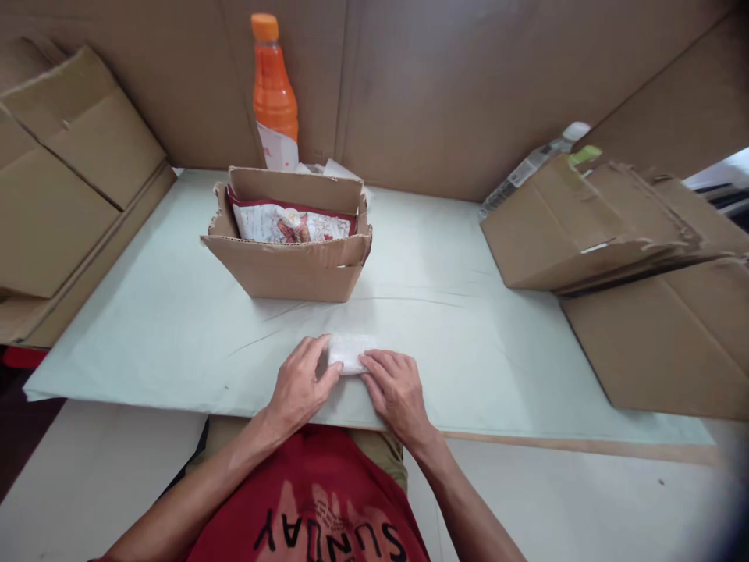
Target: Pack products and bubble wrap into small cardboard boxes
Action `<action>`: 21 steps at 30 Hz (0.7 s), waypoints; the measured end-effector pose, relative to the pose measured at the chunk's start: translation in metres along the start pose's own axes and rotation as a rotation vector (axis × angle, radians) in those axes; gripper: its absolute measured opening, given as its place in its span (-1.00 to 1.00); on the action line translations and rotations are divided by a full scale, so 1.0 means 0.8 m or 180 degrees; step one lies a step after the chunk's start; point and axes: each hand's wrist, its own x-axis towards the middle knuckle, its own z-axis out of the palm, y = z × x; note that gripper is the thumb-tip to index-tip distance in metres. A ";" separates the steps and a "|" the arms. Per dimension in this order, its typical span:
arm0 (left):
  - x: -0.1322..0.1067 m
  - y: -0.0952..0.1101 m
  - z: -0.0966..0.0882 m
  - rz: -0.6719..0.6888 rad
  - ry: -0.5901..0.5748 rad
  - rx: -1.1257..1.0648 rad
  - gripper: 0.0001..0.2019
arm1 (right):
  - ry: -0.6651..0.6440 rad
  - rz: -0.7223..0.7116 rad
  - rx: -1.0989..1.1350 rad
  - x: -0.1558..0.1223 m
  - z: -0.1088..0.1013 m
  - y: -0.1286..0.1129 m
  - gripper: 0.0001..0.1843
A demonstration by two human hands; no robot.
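A small whitish, slightly shiny bundle (351,353) lies on the table near its front edge; it looks like something rolled in clear plastic wrap, and its contents cannot be made out. My left hand (301,382) grips the left end, thumb at the near side and fingers at the far side. At the right end, my right hand (398,390) holds it with bent fingers on top and the thumb tucked below. Just beyond both hands stands an open cardboard box (298,273) with a red-and-white printed packet (292,222) inside.
An orange bottle (275,97) stands behind the box against a cardboard wall (421,94). Larger cardboard boxes (661,336) sit at the right, with a clear bottle (527,168) behind them. More cardboard (64,179) rises on the left. A pale green cloth (445,336) covers the table.
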 end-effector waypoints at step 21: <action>-0.023 0.012 -0.010 0.0549 -0.0298 -0.0695 -0.43 | -0.1269 0.0814 0.1861 0.031 -0.042 -0.016 -0.74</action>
